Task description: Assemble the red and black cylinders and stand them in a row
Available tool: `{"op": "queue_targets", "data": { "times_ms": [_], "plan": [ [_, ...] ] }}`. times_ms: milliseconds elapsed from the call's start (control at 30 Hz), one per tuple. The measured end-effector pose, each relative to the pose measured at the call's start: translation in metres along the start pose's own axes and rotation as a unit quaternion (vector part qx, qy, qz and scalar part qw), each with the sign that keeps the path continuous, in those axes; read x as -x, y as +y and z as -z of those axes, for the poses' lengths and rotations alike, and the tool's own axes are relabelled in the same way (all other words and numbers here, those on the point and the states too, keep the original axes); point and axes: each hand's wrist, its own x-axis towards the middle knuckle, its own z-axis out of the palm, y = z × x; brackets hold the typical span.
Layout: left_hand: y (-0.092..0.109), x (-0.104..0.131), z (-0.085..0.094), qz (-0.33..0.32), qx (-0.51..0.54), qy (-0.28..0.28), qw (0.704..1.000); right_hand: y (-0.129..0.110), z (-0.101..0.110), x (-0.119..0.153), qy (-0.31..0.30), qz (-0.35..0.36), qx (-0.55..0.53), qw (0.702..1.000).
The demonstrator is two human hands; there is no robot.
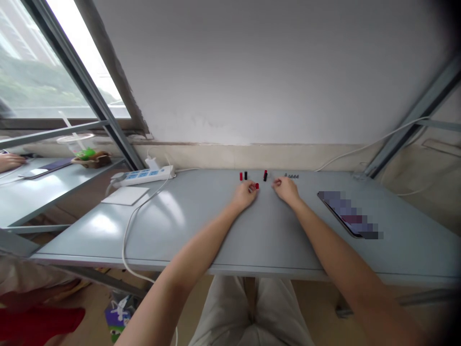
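Note:
My left hand (246, 194) rests on the grey table, its fingers closed on a small red cylinder (257, 186). Just beyond it stand another red cylinder (241, 176) and a black cylinder (246, 175). My right hand (285, 188) is to the right, thumb and fingers pinched together; what is between them is too small to make out. Between the hands, farther back, a red piece (265, 172) and a black piece (265, 177) appear together. A row of several small dark pieces (293, 176) lies behind my right hand.
A phone (345, 214) lies on the right of the table (230, 265). At the left are a power strip (147, 176), a white flat box (125, 196) and a trailing white cable (127, 230). Another person's hand (11, 161) is at the far-left desk, near a cup (81, 146).

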Motion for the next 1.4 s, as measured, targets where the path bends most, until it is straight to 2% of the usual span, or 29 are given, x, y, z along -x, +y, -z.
{"op": "queue_targets", "data": {
  "times_ms": [67, 200, 433, 733, 1100, 1233, 1400],
  "plan": [
    [0.000, 0.001, -0.003, -0.018, -0.047, -0.022, 0.998, 0.007, -0.004, -0.004, -0.006, -0.009, -0.028, 1.000],
    [0.005, -0.004, -0.008, 0.004, -0.084, -0.036, 0.996, 0.015, -0.015, -0.008, -0.001, -0.021, -0.060, 0.998],
    [0.018, -0.022, -0.019, 0.030, -0.105, -0.017, 0.994, 0.017, -0.027, -0.013, 0.028, -0.009, -0.060, 0.998],
    [0.012, -0.036, -0.038, 0.055, -0.120, -0.002, 0.991, 0.015, -0.025, -0.011, 0.022, -0.005, -0.049, 0.999],
    [0.000, -0.044, -0.046, 0.057, -0.130, 0.006, 0.990, 0.011, -0.025, -0.010, 0.017, -0.023, -0.050, 0.998],
    [0.001, -0.047, -0.048, 0.073, -0.109, 0.007, 0.991, 0.012, -0.027, -0.011, 0.033, -0.014, -0.035, 0.999],
    [0.009, -0.050, -0.050, 0.102, -0.110, 0.006, 0.989, 0.012, -0.026, -0.011, 0.018, -0.021, -0.033, 0.999]
  ]
}}
